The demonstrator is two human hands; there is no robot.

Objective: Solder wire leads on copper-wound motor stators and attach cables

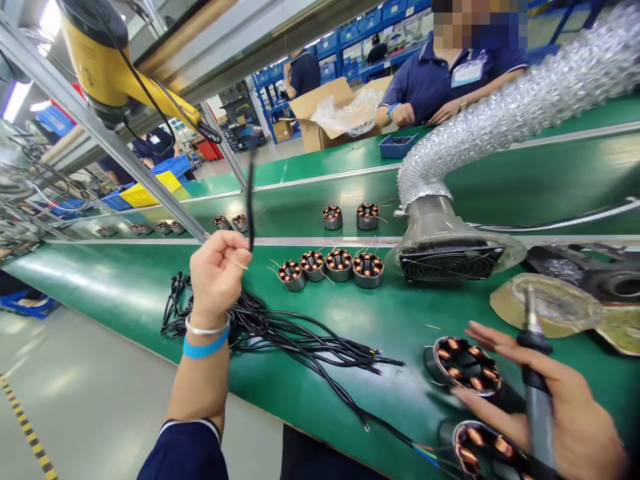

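My left hand point(220, 273) is raised over the bench, fingers pinched on a slim black cable-like strip point(251, 193) that stands upright and is blurred. A thin pale wire end point(240, 265) also shows at its fingertips. At the lower right, my right hand point(565, 400) holds a soldering iron point(540, 407) with its metal end upward. Thumb and fingers of that same hand reach around a motor stator point(467, 365) with copper windings. Below it sits a second stator point(487, 453), beside a cable end with coloured wires point(425, 453).
A bundle of black cables point(280, 327) lies across the green bench point(320, 393). Several stators point(339, 265) stand behind it. A fume extractor point(450, 253) with a silver duct point(500, 127) stands at right. A co-worker point(450, 80) is across the line; a yellow tool point(95, 60) hangs upper left.
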